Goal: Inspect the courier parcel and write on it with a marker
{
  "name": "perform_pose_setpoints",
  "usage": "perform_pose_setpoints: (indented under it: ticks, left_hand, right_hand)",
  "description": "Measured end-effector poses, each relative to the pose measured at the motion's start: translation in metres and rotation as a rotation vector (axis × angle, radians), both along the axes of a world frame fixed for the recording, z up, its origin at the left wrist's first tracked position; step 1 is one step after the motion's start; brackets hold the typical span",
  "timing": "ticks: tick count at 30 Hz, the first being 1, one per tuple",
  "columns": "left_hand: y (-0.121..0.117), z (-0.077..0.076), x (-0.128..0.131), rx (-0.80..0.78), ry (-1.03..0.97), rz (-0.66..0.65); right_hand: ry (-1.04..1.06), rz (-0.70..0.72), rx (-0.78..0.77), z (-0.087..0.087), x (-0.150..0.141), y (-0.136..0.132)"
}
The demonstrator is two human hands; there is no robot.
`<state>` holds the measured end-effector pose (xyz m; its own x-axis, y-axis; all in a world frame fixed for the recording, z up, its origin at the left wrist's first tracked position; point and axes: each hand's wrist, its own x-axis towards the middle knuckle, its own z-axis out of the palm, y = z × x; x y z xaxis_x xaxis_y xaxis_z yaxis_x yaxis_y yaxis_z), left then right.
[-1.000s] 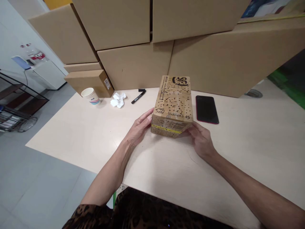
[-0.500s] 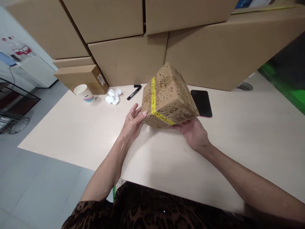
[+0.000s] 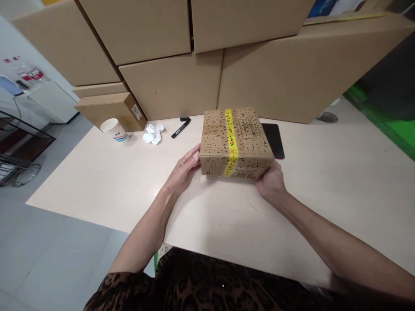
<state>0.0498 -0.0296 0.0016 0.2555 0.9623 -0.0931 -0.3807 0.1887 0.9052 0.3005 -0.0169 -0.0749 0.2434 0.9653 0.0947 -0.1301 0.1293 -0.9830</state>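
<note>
A small speckled cardboard parcel (image 3: 235,142) with a yellow tape strip across its top rests on the pale table (image 3: 97,181). My left hand (image 3: 183,172) presses its fingers flat against the parcel's left near corner. My right hand (image 3: 271,181) grips the right near corner, fingers tucked under and behind the box. Both hands hold the parcel between them.
A black phone (image 3: 275,139) lies just behind the parcel on the right. A black marker (image 3: 180,128), crumpled white tissue (image 3: 153,133) and a paper cup (image 3: 114,129) sit at the back left. Large cardboard boxes (image 3: 175,82) are stacked along the table's far edge. The table's near left edge drops to grey floor.
The parcel was lifted, turned over in both hands and set down, so the yellow-taped face is up instead of the printed logo face.
</note>
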Motion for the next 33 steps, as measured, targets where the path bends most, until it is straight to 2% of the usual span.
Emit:
perform_pose_setpoints:
  ticks: [6,10,14,17,21,25,28,33]
  left_hand:
    - [-0.003,0.009,-0.001,0.05,-0.019,0.051]
    - [-0.001,0.005,-0.003,0.118,-0.024,0.108]
    - [0.0,0.002,-0.008,0.256,0.059,0.129]
    - [-0.003,0.003,-0.012,0.395,0.164,0.196]
    - [-0.009,0.009,-0.014,0.514,0.256,0.272]
    - [-0.008,0.01,-0.011,0.463,0.181,0.285]
    - [-0.003,0.004,-0.009,0.407,0.124,0.247]
    - [-0.003,-0.007,-0.005,0.258,0.153,0.182]
  right_hand:
    - [0.141,0.022,-0.031,0.009,-0.005,-0.003]
    - [0.045,0.014,0.088,0.012,-0.006,-0.008]
    - [-0.076,-0.034,0.242,0.019,-0.007,-0.017]
    - [-0.164,-0.054,0.3,0.029,-0.008,-0.022]
    - [-0.157,-0.014,0.38,0.038,-0.009,-0.027]
    - [-0.135,0.035,0.302,0.034,-0.01,-0.029]
    - [-0.095,0.047,0.284,0.028,-0.009,-0.027]
    - [-0.078,0.095,0.232,0.023,-0.007,-0.02]
